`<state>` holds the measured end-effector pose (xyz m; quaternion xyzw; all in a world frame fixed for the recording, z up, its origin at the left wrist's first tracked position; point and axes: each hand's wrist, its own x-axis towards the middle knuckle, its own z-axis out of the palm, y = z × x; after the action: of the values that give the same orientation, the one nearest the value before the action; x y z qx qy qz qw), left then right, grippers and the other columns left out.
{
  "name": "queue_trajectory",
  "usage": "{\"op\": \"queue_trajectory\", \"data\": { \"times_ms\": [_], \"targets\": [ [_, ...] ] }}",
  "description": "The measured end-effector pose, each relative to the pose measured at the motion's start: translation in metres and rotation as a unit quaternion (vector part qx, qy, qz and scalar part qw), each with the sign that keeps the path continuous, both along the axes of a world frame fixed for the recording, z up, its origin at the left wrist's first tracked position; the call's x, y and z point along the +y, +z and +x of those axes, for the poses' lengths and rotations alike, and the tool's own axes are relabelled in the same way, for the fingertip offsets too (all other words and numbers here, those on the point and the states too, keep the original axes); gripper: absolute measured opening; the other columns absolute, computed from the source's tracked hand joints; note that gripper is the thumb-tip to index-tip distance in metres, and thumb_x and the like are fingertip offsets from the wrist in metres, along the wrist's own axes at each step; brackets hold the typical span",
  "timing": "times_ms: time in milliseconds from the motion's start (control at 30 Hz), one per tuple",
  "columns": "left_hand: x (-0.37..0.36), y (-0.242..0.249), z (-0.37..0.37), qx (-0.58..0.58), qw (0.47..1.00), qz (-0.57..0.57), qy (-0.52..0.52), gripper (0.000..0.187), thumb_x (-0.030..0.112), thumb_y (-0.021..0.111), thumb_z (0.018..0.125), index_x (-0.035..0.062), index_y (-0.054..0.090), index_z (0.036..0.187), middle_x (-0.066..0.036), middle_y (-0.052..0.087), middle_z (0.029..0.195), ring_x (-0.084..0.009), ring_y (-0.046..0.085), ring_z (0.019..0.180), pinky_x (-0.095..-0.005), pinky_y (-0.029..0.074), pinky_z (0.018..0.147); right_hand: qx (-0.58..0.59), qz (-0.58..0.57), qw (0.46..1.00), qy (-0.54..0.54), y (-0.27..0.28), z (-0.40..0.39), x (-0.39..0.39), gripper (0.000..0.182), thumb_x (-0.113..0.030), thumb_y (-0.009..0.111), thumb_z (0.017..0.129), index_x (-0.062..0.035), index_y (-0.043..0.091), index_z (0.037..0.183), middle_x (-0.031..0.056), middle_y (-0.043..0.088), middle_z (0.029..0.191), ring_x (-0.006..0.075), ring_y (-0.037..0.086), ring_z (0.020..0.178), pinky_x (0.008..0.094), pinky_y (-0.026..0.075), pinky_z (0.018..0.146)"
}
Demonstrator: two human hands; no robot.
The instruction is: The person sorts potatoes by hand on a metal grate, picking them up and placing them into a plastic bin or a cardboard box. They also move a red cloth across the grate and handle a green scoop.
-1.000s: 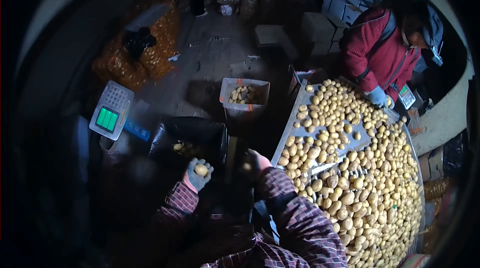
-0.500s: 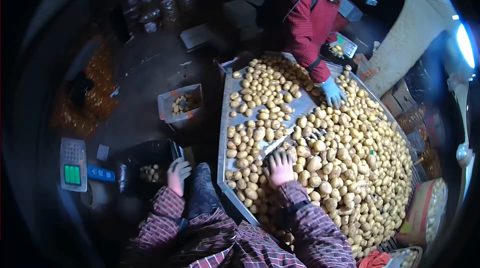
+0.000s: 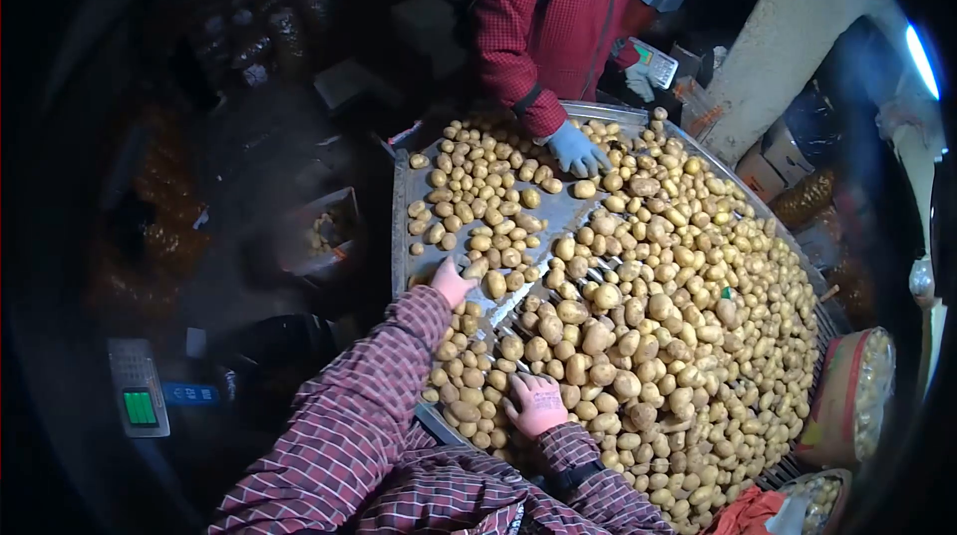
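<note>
A large heap of potatoes (image 3: 678,336) covers the metal sorting table (image 3: 401,206). My left hand (image 3: 456,283), in a pink glove with greyish fingers, reaches over the table's left part. Its fingers are apart beside a potato (image 3: 494,284) and partly hard to make out. My right hand (image 3: 536,405) rests on potatoes at the near side, thumb spread, fingers partly hidden among them. Smaller groups of potatoes (image 3: 478,171) lie on the left of the table. A bare pale strip (image 3: 513,301) shows between these and the heap.
Across the table a person in a red checked jacket (image 3: 558,26) has a blue-gloved hand (image 3: 578,149) on the potatoes. Left on the floor are a box with potatoes (image 3: 324,231) and a scale with a green display (image 3: 140,405). A sack (image 3: 847,395) stands at right.
My left hand has moved from beside the table up onto its left part. My right hand has come nearer to me. The co-worker's blue-gloved hand has shifted left, and the view has turned.
</note>
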<state>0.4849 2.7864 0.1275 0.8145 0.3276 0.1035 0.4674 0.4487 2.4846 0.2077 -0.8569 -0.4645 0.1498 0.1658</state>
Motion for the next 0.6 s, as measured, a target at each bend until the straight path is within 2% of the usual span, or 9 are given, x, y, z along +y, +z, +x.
{"op": "queue_trajectory", "data": {
  "times_ms": [33, 67, 133, 167, 267, 300, 400, 433, 600],
  "targets": [
    [0.002, 0.052, -0.008, -0.034, 0.965, -0.254, 0.051, 0.050, 0.017, 0.070, 0.079, 0.0034, 0.050, 0.122, -0.016, 0.059, 0.114, -0.0265, 0.058, 0.107, -0.0415, 0.045, 0.093, 0.007, 0.010, 1.000, 0.000, 0.000, 0.002, 0.001, 0.049, -0.035, 0.063, 0.078, -0.0073, 0.055, 0.118, 0.0124, 0.057, 0.113, 0.0309, 0.054, 0.105, 0.0435, 0.038, 0.092],
    [0.026, 0.038, -0.019, -0.080, 0.858, -0.507, 0.023, 0.042, 0.014, 0.062, 0.086, 0.0028, 0.049, 0.125, -0.014, 0.060, 0.115, -0.0258, 0.060, 0.104, -0.0386, 0.049, 0.090, 0.000, -0.006, 1.000, -0.001, 0.000, 0.003, 0.003, 0.044, -0.037, 0.058, 0.082, -0.0086, 0.055, 0.116, 0.0094, 0.058, 0.112, 0.0278, 0.054, 0.104, 0.0417, 0.037, 0.094],
    [0.043, 0.022, -0.044, -0.160, 0.695, -0.700, -0.035, 0.036, 0.015, 0.053, 0.091, 0.0030, 0.049, 0.125, -0.013, 0.061, 0.114, -0.0257, 0.062, 0.100, -0.0385, 0.052, 0.088, -0.008, 0.000, 1.000, -0.004, 0.002, 0.002, 0.004, 0.044, -0.037, 0.058, 0.082, -0.0091, 0.055, 0.116, 0.0093, 0.059, 0.109, 0.0272, 0.055, 0.101, 0.0422, 0.037, 0.092],
    [0.041, 0.021, -0.052, -0.143, 0.667, -0.731, -0.010, 0.035, 0.019, 0.047, 0.094, 0.0038, 0.048, 0.126, -0.013, 0.060, 0.116, -0.0282, 0.061, 0.102, -0.0408, 0.050, 0.091, -0.009, 0.010, 1.000, -0.007, 0.000, 0.002, 0.004, 0.043, -0.037, 0.058, 0.081, -0.0096, 0.055, 0.115, 0.0089, 0.059, 0.107, 0.0268, 0.055, 0.100, 0.0425, 0.037, 0.091],
    [0.030, 0.034, -0.081, -0.196, 0.623, -0.757, -0.032, 0.037, 0.019, 0.045, 0.095, 0.0037, 0.047, 0.128, -0.014, 0.058, 0.119, -0.0305, 0.061, 0.103, -0.0420, 0.049, 0.093, 0.011, 0.004, 1.000, -0.015, 0.007, 0.002, 0.007, 0.048, -0.032, 0.064, 0.076, -0.0065, 0.056, 0.116, 0.0119, 0.058, 0.112, 0.0285, 0.055, 0.101, 0.0422, 0.039, 0.092],
    [0.027, 0.037, -0.088, -0.211, 0.581, -0.784, -0.061, 0.038, 0.016, 0.046, 0.094, 0.0028, 0.046, 0.130, -0.015, 0.056, 0.122, -0.0318, 0.060, 0.104, -0.0422, 0.049, 0.094, 0.010, 0.004, 1.000, -0.015, 0.007, 0.002, 0.008, 0.048, -0.032, 0.064, 0.076, -0.0066, 0.056, 0.116, 0.0119, 0.058, 0.112, 0.0285, 0.055, 0.101, 0.0421, 0.039, 0.092],
    [0.031, 0.014, -0.114, -0.120, 0.665, -0.736, -0.050, 0.039, 0.015, 0.050, 0.092, 0.0022, 0.047, 0.129, -0.016, 0.056, 0.121, -0.0299, 0.060, 0.105, -0.0415, 0.048, 0.094, 0.004, 0.005, 1.000, -0.018, 0.005, 0.000, 0.007, 0.047, -0.032, 0.064, 0.077, -0.0068, 0.056, 0.116, 0.0120, 0.059, 0.112, 0.0286, 0.055, 0.102, 0.0418, 0.039, 0.092],
    [0.018, 0.038, -0.113, -0.125, 0.714, -0.687, -0.038, 0.041, 0.010, 0.057, 0.088, 0.0024, 0.048, 0.128, -0.013, 0.058, 0.120, -0.0264, 0.060, 0.105, -0.0403, 0.049, 0.094, 0.002, 0.004, 1.000, -0.018, 0.005, 0.000, 0.007, 0.047, -0.032, 0.064, 0.077, -0.0069, 0.056, 0.116, 0.0120, 0.059, 0.112, 0.0286, 0.055, 0.102, 0.0418, 0.039, 0.092],
    [-0.018, 0.072, -0.120, -0.169, 0.853, -0.494, -0.013, 0.054, -0.003, 0.066, 0.077, 0.0046, 0.048, 0.128, -0.006, 0.057, 0.117, -0.0177, 0.057, 0.104, -0.0341, 0.046, 0.093, -0.015, 0.009, 0.999, -0.030, -0.001, -0.003, 0.007, 0.044, -0.032, 0.063, 0.078, -0.0078, 0.058, 0.115, 0.0124, 0.059, 0.109, 0.0296, 0.055, 0.101, 0.0421, 0.040, 0.092]
  ]
}}
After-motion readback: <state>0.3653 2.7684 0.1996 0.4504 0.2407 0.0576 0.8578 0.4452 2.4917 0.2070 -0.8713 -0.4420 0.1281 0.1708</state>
